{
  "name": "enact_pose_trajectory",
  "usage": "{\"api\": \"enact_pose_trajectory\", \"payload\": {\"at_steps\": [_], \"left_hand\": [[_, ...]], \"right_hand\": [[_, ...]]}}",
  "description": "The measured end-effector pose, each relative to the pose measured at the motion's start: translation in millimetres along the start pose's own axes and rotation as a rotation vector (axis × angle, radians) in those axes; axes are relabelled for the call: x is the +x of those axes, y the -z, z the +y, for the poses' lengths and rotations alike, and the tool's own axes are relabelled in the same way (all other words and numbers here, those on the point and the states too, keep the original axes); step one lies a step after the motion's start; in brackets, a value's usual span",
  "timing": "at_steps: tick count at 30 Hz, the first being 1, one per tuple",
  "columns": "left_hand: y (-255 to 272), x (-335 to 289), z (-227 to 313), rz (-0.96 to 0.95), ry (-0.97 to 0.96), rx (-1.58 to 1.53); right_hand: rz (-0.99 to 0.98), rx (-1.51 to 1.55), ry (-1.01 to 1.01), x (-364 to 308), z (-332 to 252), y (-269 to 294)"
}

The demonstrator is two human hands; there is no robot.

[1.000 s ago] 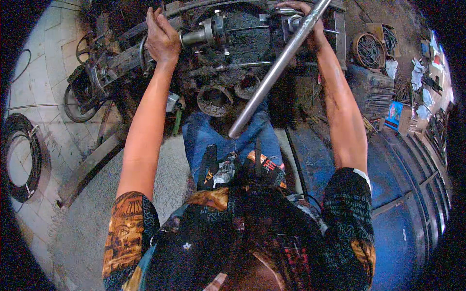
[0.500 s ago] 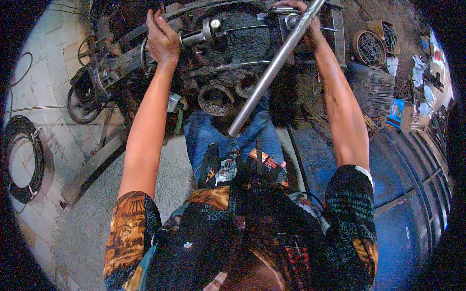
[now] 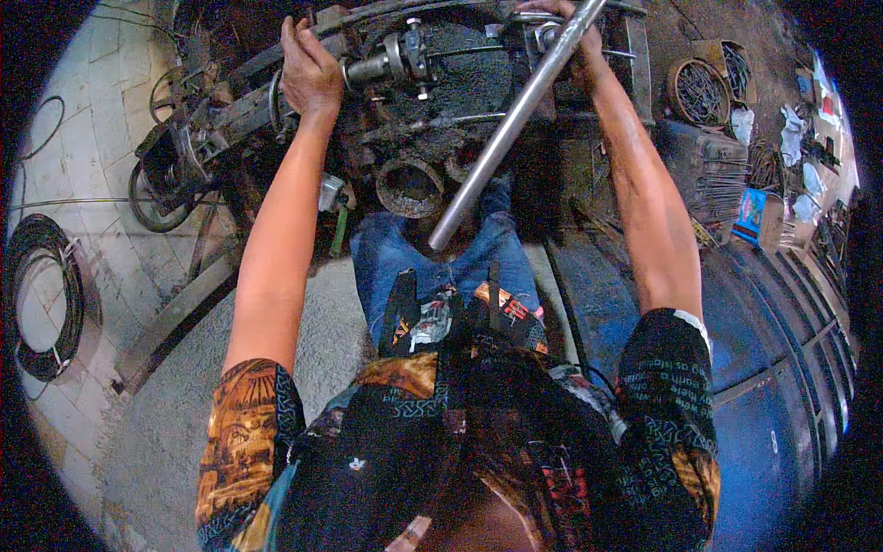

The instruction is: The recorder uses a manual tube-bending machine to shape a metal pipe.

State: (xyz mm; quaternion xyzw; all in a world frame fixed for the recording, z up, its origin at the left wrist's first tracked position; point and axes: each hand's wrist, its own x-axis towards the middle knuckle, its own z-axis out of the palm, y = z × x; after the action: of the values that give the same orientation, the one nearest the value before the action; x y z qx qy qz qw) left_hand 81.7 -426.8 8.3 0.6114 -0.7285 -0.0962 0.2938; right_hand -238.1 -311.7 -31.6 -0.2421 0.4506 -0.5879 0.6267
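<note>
At the far edge, my left hand [image 3: 311,75] is closed beside the greasy dark machine [image 3: 460,87], its fingers together and curled; what they grip is hidden. Just right of it, a metal shaft [image 3: 368,70] carries a collar [image 3: 406,57] with bright bolts sticking out at opposite sides. My right hand [image 3: 585,53] is at the machine's right end, fingers bent over a part that I cannot make out. A long, bare metal bar [image 3: 515,129] slants in front of this hand, its lower end above my knees. A thin rod [image 3: 467,51] runs between collar and right-hand fitting.
Below the machine hangs a round, rusty pipe opening [image 3: 409,187]. A coiled black hose [image 3: 46,299] lies on the left floor. To the right are a basket of metal pieces [image 3: 699,92], bundled rods [image 3: 716,175], a blue box [image 3: 750,216] and a large blue ribbed metal surface [image 3: 763,368].
The collar on the shaft has turned: its bolts now point to the far and near sides. The slanting bar's lower end has shifted slightly up and left. Both hands stay nearly in place.
</note>
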Motion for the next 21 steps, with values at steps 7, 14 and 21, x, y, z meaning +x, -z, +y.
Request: {"api": "enact_pose_trajectory", "payload": {"at_steps": [7, 14, 21], "left_hand": [[0.5, 2.8, 0.5, 0.002, 0.004, -0.007], [4.7, 4.9, 4.1, -0.005, 0.034, 0.026], [-1.6, 14.2, -13.2, -0.009, 0.072, 0.038]], "right_hand": [[0.027, 0.028, 0.075, 9.2, 19.4, 15.5], [0.018, -0.061, 0.175, 16.1, 44.7, 35.1], [0.472, -0.007, 0.166, 32.1, 52.8, 46.2]]}}
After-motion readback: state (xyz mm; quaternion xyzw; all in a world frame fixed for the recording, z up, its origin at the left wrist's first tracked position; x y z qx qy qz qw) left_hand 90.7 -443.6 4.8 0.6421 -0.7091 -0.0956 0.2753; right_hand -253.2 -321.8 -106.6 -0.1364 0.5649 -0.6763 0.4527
